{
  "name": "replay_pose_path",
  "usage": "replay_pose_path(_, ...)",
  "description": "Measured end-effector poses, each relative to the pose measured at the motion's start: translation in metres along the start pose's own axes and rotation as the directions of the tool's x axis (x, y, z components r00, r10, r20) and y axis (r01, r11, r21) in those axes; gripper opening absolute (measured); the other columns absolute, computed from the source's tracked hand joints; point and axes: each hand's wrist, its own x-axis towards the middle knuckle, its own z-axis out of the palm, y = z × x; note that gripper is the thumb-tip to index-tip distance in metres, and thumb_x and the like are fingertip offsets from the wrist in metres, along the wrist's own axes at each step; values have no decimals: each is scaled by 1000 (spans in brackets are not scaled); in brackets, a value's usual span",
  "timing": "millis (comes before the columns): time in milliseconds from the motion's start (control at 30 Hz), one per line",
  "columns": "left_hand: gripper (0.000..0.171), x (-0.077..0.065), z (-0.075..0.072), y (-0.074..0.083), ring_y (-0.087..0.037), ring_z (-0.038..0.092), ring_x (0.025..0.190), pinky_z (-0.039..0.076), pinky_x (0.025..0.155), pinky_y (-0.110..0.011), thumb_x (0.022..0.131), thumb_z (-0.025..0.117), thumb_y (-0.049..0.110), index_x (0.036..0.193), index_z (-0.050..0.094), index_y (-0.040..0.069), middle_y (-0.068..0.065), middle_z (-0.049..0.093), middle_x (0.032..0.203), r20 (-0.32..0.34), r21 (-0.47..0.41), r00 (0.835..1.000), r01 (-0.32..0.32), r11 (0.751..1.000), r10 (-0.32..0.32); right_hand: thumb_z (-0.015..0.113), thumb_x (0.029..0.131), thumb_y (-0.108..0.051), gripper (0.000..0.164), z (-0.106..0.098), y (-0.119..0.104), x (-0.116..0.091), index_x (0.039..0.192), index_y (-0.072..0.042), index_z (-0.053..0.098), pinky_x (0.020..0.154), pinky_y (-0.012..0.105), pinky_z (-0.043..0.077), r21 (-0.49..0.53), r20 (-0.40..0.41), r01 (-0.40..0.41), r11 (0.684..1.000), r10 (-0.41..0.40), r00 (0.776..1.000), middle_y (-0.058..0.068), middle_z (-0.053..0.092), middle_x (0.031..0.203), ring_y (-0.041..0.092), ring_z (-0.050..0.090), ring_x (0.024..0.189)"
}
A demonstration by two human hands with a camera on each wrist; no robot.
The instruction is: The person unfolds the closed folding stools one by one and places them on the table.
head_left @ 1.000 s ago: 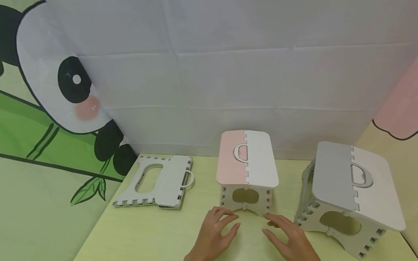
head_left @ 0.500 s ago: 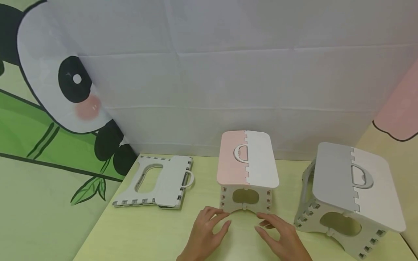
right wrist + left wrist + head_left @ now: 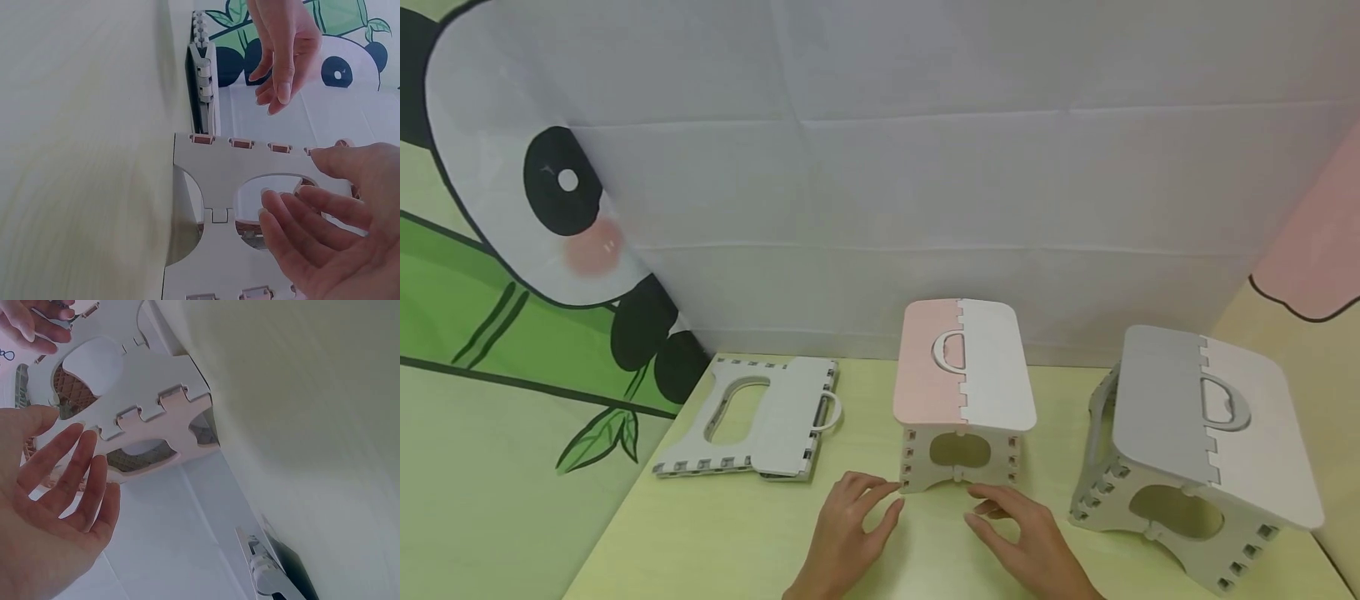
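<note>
A pink and white folding stool [image 3: 996,367] stands unfolded at the back middle of the table. Both hands hover just in front of it, apart from each other. My left hand [image 3: 850,529] has loosely bent fingers and holds nothing; in the left wrist view that hand [image 3: 56,506] shows a gap between thumb and fingers. My right hand [image 3: 1026,533] is likewise relaxed, its palm side bare in the right wrist view, where the stool's leg panel [image 3: 219,187] lies behind the fingers. Whether any fingertip touches the stool, I cannot tell.
A larger grey and white folding stool [image 3: 1157,400] stands unfolded at the right. To the left a white folding stool [image 3: 790,417] lies folded flat on the pale yellow table [image 3: 700,542]. Behind is a white cloth [image 3: 850,183] with a printed panda.
Both hands have shifted left along the front of the pink and white stool, still holding nothing. The view has turned very slightly; the stools stay put.
</note>
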Motion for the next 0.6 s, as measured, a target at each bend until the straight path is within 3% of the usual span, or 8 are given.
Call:
replay_pose_path(367,21,-2,-9,-10,-8,56,86,45,74,-23,77,77,16,97,72,18,8,64,91,-14,19,1000,23,1000,-23,66,89,-35,29,9,-6,6,117,-28,63,79,28,54,140,56,-18,990,10,998,-11,63,113,8,65,91)
replay_pose_path(600,21,-3,-14,-16,-9,57,85,46,74,-25,75,78,15,96,73,18,8,65,90,-30,33,999,27,999,-26,65,89,-34,29,15,-10,10,116,-24,63,80,28,54,174,79,-22,984,8,997,-7,64,113,10,64,92)
